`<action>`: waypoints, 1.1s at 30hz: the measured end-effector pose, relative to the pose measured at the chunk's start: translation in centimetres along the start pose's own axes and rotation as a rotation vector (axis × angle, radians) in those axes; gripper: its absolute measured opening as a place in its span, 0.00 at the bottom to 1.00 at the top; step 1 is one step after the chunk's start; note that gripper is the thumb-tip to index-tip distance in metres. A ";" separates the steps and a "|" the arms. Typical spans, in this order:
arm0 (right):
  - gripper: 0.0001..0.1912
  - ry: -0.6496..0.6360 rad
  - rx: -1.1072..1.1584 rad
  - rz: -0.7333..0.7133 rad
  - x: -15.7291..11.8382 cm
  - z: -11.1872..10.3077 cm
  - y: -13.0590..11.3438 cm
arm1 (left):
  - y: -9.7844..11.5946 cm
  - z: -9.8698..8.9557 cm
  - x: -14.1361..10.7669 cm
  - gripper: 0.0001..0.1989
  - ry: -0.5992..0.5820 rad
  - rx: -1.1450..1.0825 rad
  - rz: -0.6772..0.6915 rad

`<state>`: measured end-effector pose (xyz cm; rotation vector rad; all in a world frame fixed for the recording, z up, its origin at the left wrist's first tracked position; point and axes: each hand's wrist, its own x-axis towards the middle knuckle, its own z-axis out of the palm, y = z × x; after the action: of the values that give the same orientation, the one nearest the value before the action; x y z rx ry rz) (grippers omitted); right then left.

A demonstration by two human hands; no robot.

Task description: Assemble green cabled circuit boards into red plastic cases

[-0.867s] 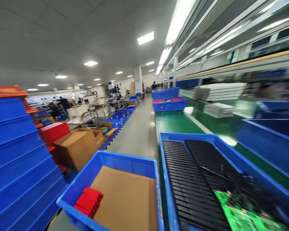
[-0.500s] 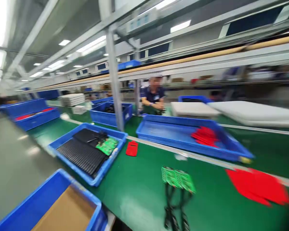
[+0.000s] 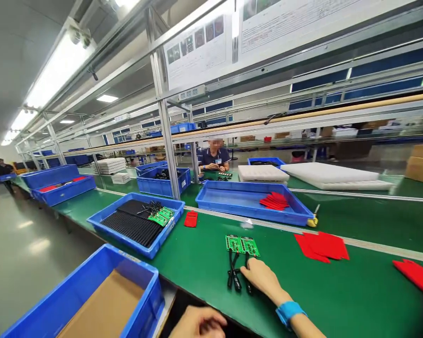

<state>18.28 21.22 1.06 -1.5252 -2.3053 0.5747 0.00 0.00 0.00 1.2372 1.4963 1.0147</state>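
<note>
White foam slabs (image 3: 331,174) lie on the far side of the long green-topped table (image 3: 366,218), left of brown cardboard boxes (image 3: 422,169); printed white sheets (image 3: 200,61) hang above.

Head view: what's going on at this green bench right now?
The right hand, with a blue wristband, has its fingertips at the black cables of the green circuit boards lying on the green bench. The left hand, loosely curled, is by the near edge, apparently holding nothing. More boards lie in a blue tray leftward. A co-worker is across the bench.
</note>
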 end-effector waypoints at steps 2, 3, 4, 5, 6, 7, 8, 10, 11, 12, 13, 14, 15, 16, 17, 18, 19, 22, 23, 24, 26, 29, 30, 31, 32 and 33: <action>0.14 0.017 0.118 -0.032 -0.7 0.0 0.6 | 0.7 0.4 2.2 0.22 0.013 -0.156 0.063; 0.15 0.034 0.179 -0.059 -1.3 -0.1 0.8 | 1.1 0.7 3.5 0.25 0.047 -0.316 0.069; 0.16 0.055 0.233 -0.089 -1.9 -0.3 0.9 | 1.5 0.9 5.0 0.27 0.083 -0.494 0.045; 0.17 0.079 0.280 -0.120 -2.5 -0.4 0.8 | 1.9 1.1 6.4 0.28 0.112 -0.666 -0.001; 0.17 0.104 0.317 -0.149 -3.2 -0.6 0.6 | 2.3 1.3 7.9 0.27 0.127 -0.803 -0.062; 0.18 0.127 0.346 -0.178 -3.9 -0.7 0.4 | 2.7 1.6 9.3 0.25 0.117 -0.886 -0.122; 0.18 0.143 0.367 -0.207 -4.6 -1.0 0.2 | 3.1 1.8 10.7 0.21 0.092 -0.929 -0.171; 0.18 0.152 0.438 -0.274 -5.8 -1.5 -0.1 | 4.0 2.5 13.2 0.17 0.020 -0.939 -0.239; 0.18 0.140 0.495 -0.309 -6.4 -1.8 -0.1 | 4.4 3.0 14.2 0.17 -0.022 -0.940 -0.268; 0.17 0.123 0.559 -0.340 -6.9 -2.1 0.0 | 4.7 3.4 15.1 0.17 -0.065 -0.938 -0.291; 0.16 0.102 0.622 -0.365 -7.2 -2.4 0.2 | 5.0 3.9 16.0 0.17 -0.105 -0.933 -0.305; 0.16 0.075 0.671 -0.384 -7.5 -2.7 0.4 | 5.3 4.4 16.7 0.17 -0.136 -0.923 -0.310; 0.15 0.044 0.695 -0.393 -7.6 -3.0 0.7 | 5.6 4.8 17.4 0.15 -0.151 -0.911 -0.306; 0.16 0.010 0.687 -0.394 -7.5 -3.3 1.1 | 5.8 5.2 18.0 0.13 -0.152 -0.897 -0.292; 0.17 -0.019 0.660 -0.384 -7.2 -3.7 1.6 | 6.1 5.4 18.6 0.12 -0.140 -0.880 -0.268; 0.19 -0.039 0.627 -0.356 -6.7 -4.0 2.1 | 6.3 5.6 19.1 0.12 -0.121 -0.860 -0.238; 0.21 -0.046 0.606 -0.306 -6.0 -4.3 2.8 | 6.6 5.6 19.7 0.14 -0.101 -0.836 -0.203; 0.24 0.035 0.711 -0.077 -2.6 -5.1 5.2 | 7.3 5.5 21.4 0.21 -0.079 -0.753 -0.103; 0.24 0.080 0.780 -0.016 -1.3 -5.3 5.9 | 7.5 5.4 22.0 0.22 -0.077 -0.726 -0.080; 0.23 0.123 0.833 0.017 0.1 -5.4 6.6 | 7.5 5.4 22.7 0.22 -0.077 -0.702 -0.063; 0.23 0.219 0.823 -0.002 2.6 -5.5 7.5 | 7.3 5.6 23.9 0.23 -0.079 -0.663 -0.045; 0.20 0.374 0.548 -0.131 4.8 -5.2 7.8 | 6.4 6.1 25.0 0.24 -0.083 -0.628 -0.041; 0.19 0.412 0.462 -0.162 5.2 -5.0 7.8 | 6.1 6.3 25.1 0.25 -0.081 -0.620 -0.041; 0.19 0.440 0.397 -0.184 5.3 -4.7 7.7 | 5.8 6.5 25.1 0.25 -0.077 -0.615 -0.041; 0.18 0.455 0.358 -0.198 5.4 -4.5 7.7 | 5.6 6.7 25.0 0.25 -0.070 -0.604 -0.035; 0.18 0.465 0.338 -0.204 5.3 -4.3 7.7 | 5.4 6.9 24.7 0.26 -0.062 -0.588 -0.020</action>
<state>24.45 29.49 1.18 -1.1091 -1.8656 0.4658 6.03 25.52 0.04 0.8191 1.0462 1.2716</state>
